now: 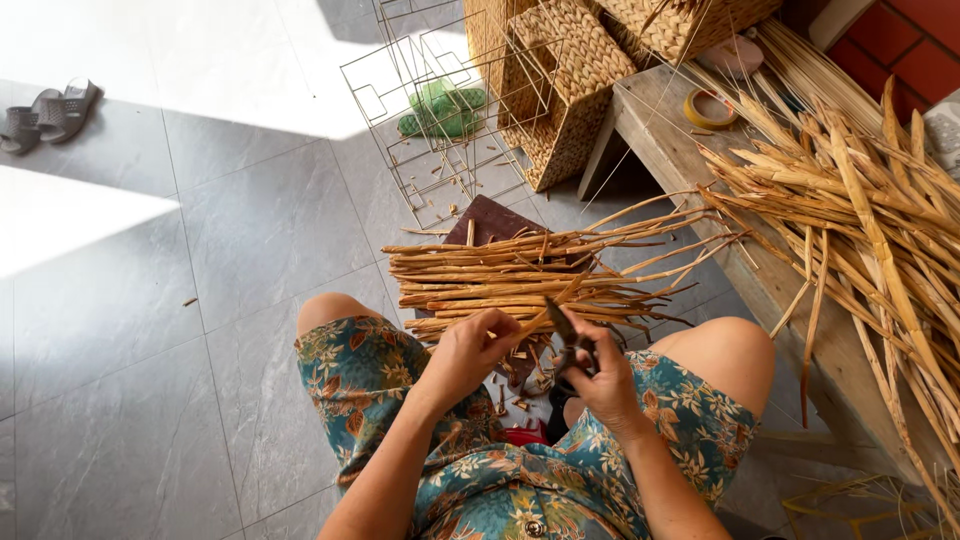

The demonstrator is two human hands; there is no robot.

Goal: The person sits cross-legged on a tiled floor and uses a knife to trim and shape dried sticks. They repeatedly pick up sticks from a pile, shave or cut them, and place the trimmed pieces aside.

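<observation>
- The left hand [470, 352] pinches one dried reed stalk [535, 318] near its end, its grip clenched on the stalk just above the lap.
- The right hand [600, 375] has its grip wrapped around dark scissors [565, 330], blades pointing toward 11 o'clock and meeting the stalk beside the left fingertips.
- The stalk lies at the near edge of the reed bundle [520, 275] spread on the grey tiled floor [250, 230], at 12 o'clock from the hands.
- To cut well, I judge the stalk should be held taut and the blades set square across it, well clear of the pinching fingers.
- Short offcuts [510, 395] lie between the knees; trimming over that same spot would keep the waste together.
- At 2 o'clock a wooden surface [760, 280] carries a heap of longer reeds [870, 230]; woven baskets [570, 80] and a wire frame [440, 110] stand at 12 o'clock.
</observation>
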